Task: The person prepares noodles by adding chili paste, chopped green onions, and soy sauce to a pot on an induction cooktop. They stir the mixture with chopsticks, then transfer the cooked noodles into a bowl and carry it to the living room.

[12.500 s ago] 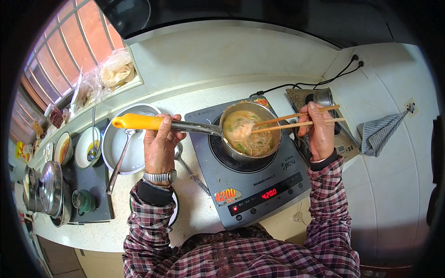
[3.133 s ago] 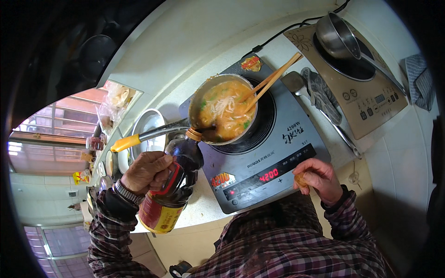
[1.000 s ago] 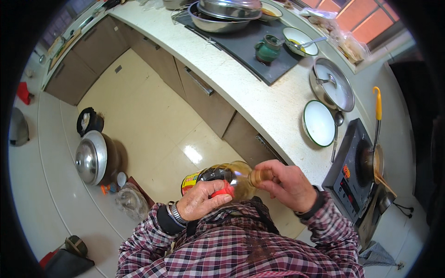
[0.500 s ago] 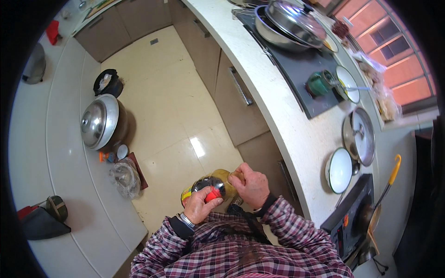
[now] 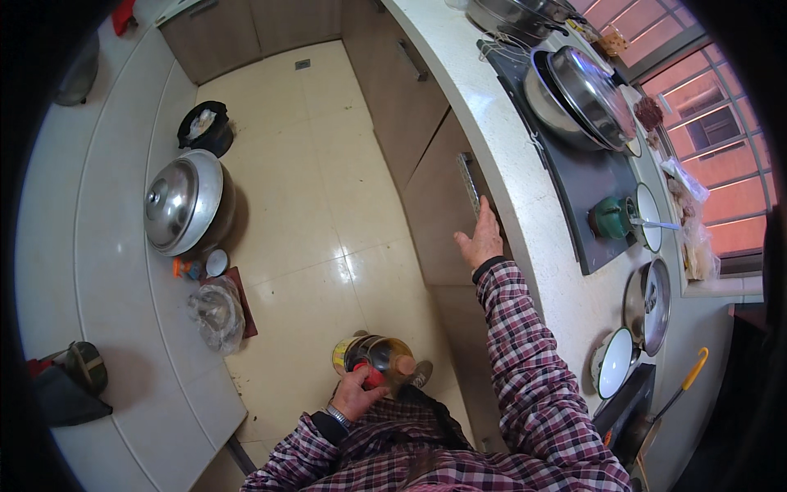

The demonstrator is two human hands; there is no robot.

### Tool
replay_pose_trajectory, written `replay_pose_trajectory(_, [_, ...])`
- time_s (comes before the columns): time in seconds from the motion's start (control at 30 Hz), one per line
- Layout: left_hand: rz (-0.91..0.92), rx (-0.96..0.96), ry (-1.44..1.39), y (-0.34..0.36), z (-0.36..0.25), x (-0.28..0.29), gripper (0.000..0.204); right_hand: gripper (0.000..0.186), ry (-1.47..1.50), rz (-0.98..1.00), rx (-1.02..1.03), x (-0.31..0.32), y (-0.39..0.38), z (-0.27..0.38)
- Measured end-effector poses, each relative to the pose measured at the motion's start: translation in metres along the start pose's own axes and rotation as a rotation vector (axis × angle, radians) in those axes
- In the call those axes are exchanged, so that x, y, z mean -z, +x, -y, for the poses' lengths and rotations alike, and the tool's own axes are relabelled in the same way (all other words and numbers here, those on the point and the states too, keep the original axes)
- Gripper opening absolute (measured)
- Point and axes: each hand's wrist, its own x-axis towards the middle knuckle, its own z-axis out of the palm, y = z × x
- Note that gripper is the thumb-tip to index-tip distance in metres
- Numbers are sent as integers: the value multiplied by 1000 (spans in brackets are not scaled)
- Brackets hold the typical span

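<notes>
No legible text, numbers or signs anywhere.

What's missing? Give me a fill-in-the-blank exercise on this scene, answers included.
1. The left hand holds the bottle by its ____-coloured grip.
2. The right hand is beside the metal ____ of a cabinet door.
3. The large pot on the floor has a metal ____ on top.

Answers: red; handle; lid.

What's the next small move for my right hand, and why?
Perhaps curl your right hand around the cabinet handle: it's open at the near end, contact unclear, the cabinet door looks shut, and your left hand holds the bottle of dark liquid by its red handle.
</notes>
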Motion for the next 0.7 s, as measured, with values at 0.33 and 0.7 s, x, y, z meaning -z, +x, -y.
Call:
replay_pose_trajectory(0.33, [202, 96, 82, 17, 3, -11, 37, 88, -98, 68, -39, -46, -24, 88])
replay_pose_trajectory(0.7, [92, -217, 216, 120, 85, -72, 50, 47, 742, 26, 513, 74, -116, 110])
